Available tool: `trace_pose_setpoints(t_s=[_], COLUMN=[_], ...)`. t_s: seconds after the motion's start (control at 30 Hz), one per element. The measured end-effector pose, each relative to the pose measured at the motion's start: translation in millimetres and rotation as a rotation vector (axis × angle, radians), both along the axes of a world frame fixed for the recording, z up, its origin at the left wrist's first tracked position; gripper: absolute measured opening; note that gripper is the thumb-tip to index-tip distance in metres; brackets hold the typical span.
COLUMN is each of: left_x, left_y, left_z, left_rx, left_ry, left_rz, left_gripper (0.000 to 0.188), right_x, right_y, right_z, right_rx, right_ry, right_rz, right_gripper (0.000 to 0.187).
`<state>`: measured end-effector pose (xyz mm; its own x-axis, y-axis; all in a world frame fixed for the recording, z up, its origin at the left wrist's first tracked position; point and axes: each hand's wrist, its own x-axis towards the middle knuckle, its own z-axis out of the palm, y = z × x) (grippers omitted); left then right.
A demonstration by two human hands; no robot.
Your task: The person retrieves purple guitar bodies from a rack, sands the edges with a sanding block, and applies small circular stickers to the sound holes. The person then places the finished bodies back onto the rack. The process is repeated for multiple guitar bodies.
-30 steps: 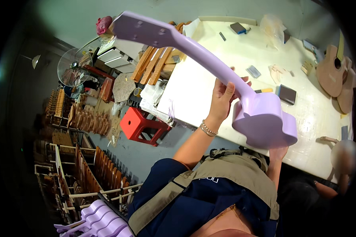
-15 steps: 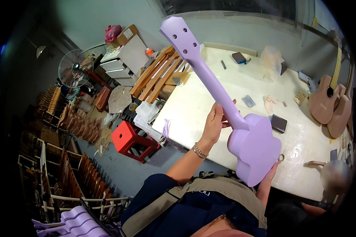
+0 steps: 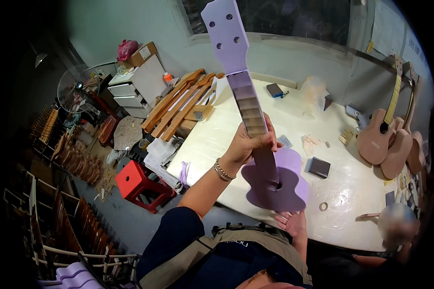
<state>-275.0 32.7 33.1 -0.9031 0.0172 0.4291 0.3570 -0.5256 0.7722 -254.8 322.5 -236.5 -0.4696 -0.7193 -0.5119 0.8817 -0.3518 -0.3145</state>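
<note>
Here we keep our right hand (image 3: 293,225) open, palm up, at the near end of the lilac ukulele (image 3: 290,180), over the white table (image 3: 205,153); our left hand (image 3: 248,144) grasps its neck (image 3: 247,102). Rightward lie a ring (image 3: 323,206), then a dark block (image 3: 319,167); guitars (image 3: 373,143) stand far right.

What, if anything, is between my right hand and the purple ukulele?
Nothing visible: your right hand lies open at the lower edge of the purple ukulele, though contact is unclear. Your left hand holds its neck.
</note>
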Motion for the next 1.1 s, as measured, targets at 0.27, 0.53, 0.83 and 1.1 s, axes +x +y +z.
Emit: trace_pose_setpoints(t_s=[0.27, 0.53, 0.83, 1.1], left_x=[-12, 0, 12, 27], left_y=[-11, -41, -33, -19], left_z=[6, 14, 5, 13], left_rx=[-0.332, -0.403, -0.329, -0.327], left_ry=[-0.131, -0.164, -0.070, 0.167], left_rz=[0.594, 0.494, 0.002, -0.367], left_gripper=[0.024, 0.025, 0.029, 0.035], right_x=[5, 35, 93, 146], right_y=[2, -33, -129, -105], right_z=[29, 61, 216, 183], right_rx=[0.220, 0.416, 0.846, 1.260], right_ry=[0.281, 0.504, 1.327, 1.128], right_rz=[-0.046, -0.202, -0.717, -1.119], right_gripper=[0.086, 0.072, 0.025, 0.015])
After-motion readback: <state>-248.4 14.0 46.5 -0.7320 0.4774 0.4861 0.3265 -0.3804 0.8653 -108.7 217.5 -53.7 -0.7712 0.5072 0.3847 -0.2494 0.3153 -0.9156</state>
